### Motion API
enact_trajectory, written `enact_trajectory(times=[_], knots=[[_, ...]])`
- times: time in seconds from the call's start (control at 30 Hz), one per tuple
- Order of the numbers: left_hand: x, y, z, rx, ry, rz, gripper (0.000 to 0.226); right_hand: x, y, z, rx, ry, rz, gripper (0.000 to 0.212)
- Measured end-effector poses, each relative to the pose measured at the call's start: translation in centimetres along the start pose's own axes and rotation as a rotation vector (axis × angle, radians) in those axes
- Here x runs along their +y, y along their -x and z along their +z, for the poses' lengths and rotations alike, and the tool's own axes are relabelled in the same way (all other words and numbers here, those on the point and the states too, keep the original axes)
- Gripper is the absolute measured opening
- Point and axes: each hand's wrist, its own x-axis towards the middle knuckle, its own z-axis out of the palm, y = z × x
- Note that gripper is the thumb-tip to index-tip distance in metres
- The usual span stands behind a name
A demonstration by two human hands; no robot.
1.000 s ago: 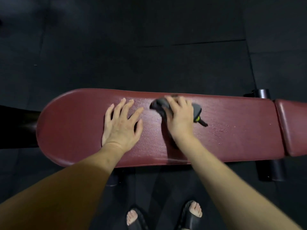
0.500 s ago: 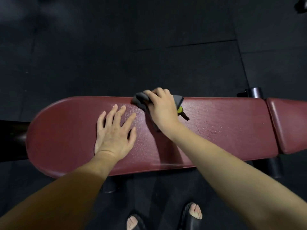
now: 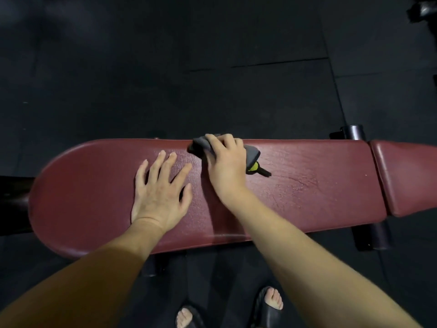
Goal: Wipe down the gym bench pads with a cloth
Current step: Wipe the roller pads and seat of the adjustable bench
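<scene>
While the left hand [image 3: 159, 197] lay flat with fingers spread on the long dark-red cracked vinyl surface [image 3: 307, 192], the right hand [image 3: 225, 165] curled fingers over a crumpled grey cloth [image 3: 251, 154] at its far edge.

We find no readable text, label, brand or number anywhere. The cloth [image 3: 251, 154] at the far edge of the bench pad [image 3: 307, 185] carries a small yellow-green tag [image 3: 252, 167]; nothing legible on it.
</scene>
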Motion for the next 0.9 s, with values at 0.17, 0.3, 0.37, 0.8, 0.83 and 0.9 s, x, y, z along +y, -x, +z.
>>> enact_trajectory(times=[0.17, 0.3, 0.37, 0.8, 0.83, 0.9], knots=[[0.0, -0.1, -0.1, 0.005, -0.012, 0.003, 0.055, 11.8, -0.7, -4.1, 0.050, 0.168, 0.010, 0.037], [0.1, -0.1, 0.1, 0.005, -0.017, -0.001, 0.055, 13.6, -1.1, -4.3, 0.163, 0.209, 0.456, 0.029], [0.2, 0.0, 0.0, 0.012, -0.012, 0.000, 0.055, 8.7, -1.8, -2.4, 0.127, 0.194, 0.415, 0.030], [0.2, 0.1, 0.0, 0.055, 0.022, -0.002, 0.053, 13.7, -0.3, -5.4, 0.149, 0.207, 0.372, 0.026], [0.2, 0.0, 0.1, 0.054, 0.021, -0.003, 0.053, 12.3, -0.3, -4.7, 0.170, 0.217, 0.473, 0.026], [0.2, 0.1, -0.1, 0.054, 0.023, -0.002, 0.053, 7.2, 0.1, -2.8, 0.177, 0.165, 0.540, 0.033]])
